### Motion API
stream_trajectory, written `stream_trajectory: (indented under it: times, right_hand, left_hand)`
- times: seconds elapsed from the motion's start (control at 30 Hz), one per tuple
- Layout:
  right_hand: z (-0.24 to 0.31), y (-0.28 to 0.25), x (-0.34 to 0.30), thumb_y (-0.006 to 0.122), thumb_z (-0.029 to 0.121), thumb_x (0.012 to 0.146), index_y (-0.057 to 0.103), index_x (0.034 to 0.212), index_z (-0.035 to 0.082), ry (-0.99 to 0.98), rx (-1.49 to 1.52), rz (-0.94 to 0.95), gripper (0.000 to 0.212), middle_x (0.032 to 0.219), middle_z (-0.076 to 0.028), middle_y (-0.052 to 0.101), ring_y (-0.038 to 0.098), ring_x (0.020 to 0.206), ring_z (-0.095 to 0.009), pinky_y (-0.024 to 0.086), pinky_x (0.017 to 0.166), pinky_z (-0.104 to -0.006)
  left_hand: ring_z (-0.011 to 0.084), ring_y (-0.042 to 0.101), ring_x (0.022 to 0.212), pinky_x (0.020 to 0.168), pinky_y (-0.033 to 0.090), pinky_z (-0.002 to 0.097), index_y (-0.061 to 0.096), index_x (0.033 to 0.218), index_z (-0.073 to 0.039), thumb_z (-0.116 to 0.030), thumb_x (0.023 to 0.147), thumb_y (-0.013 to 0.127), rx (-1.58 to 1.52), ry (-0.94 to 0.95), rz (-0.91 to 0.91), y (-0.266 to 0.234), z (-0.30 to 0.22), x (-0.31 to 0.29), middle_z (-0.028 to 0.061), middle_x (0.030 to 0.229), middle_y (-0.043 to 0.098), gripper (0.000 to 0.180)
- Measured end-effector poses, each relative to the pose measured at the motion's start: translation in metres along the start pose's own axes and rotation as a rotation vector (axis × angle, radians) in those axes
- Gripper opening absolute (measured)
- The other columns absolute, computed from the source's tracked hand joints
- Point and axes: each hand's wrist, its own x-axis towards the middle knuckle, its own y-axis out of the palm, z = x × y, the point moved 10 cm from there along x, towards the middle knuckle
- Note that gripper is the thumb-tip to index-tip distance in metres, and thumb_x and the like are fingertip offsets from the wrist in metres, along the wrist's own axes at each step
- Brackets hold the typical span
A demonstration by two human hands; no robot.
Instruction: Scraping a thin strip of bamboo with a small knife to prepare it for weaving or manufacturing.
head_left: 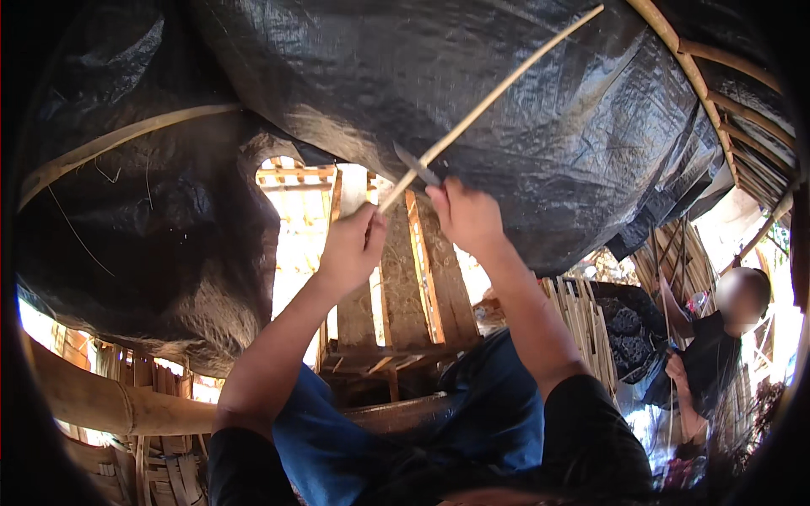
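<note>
A long pale stick point(504, 84), probably a bamboo strip, slants up and to the right in front of me. My left hand point(354, 246) is closed around its lower end. In my right hand point(467, 215) is a knife point(417, 164), gripped by a handle that my fingers hide. The knife's grey blade points up and to the left and crosses the stick just beyond my left hand; whether its edge touches the stick I cannot tell.
Below my hands stands a slatted wooden bench point(405, 295). Black plastic sheeting point(337, 51) hangs ahead and at left. A thick bamboo pole point(126, 405) runs at lower left. On the right another person point(709, 354) holds thin strips, near a stack of split bamboo point(582, 325).
</note>
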Motion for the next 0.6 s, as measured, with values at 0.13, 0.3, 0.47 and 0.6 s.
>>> stream_trajectory:
  times: [0.13,0.3,0.47,0.6]
  right_hand:
    - [0.025,0.018,-0.018,0.049,0.036,0.097,0.052,0.086,0.005,-0.056,0.037,0.096,0.033,0.059,-0.015,0.060,0.062,0.053,-0.036,0.048,0.048,-0.0475]
    - [0.013,0.010,0.001,0.052,0.035,0.095,0.053,0.083,0.005,-0.078,0.029,0.017,0.033,0.057,-0.014,0.060,0.061,0.051,-0.036,0.048,0.046,-0.0445]
    - [-0.025,0.004,0.003,0.049,0.036,0.097,0.054,0.082,0.004,0.153,-0.046,0.092,0.035,0.060,-0.017,0.061,0.062,0.054,-0.037,0.049,0.048,-0.0468]
    - [0.001,0.030,-0.014,0.043,0.039,0.098,0.053,0.082,0.005,0.064,-0.027,0.150,0.039,0.056,-0.021,0.058,0.061,0.055,-0.043,0.050,0.051,-0.0518]
  left_hand:
    - [0.0253,0.056,0.052,0.051,0.043,0.0349,0.052,0.088,0.001,-0.009,0.092,0.049,0.074,0.017,0.019,0.005,0.011,-0.009,0.0147,0.060,0.054,0.011]
    - [0.0315,0.060,0.055,0.051,0.045,0.0394,0.052,0.087,0.001,-0.006,0.089,0.052,0.133,0.113,-0.027,-0.003,-0.008,-0.003,0.0169,0.061,0.057,0.007]
    - [0.0347,0.061,0.059,0.053,0.047,0.0417,0.052,0.088,0.001,-0.007,0.089,0.053,0.033,0.055,-0.004,0.010,0.002,-0.012,0.0189,0.064,0.059,0.008]
    - [0.0353,0.062,0.060,0.054,0.047,0.0425,0.052,0.089,0.001,-0.007,0.089,0.052,0.089,0.056,0.017,0.009,0.006,-0.017,0.0191,0.067,0.061,0.008]
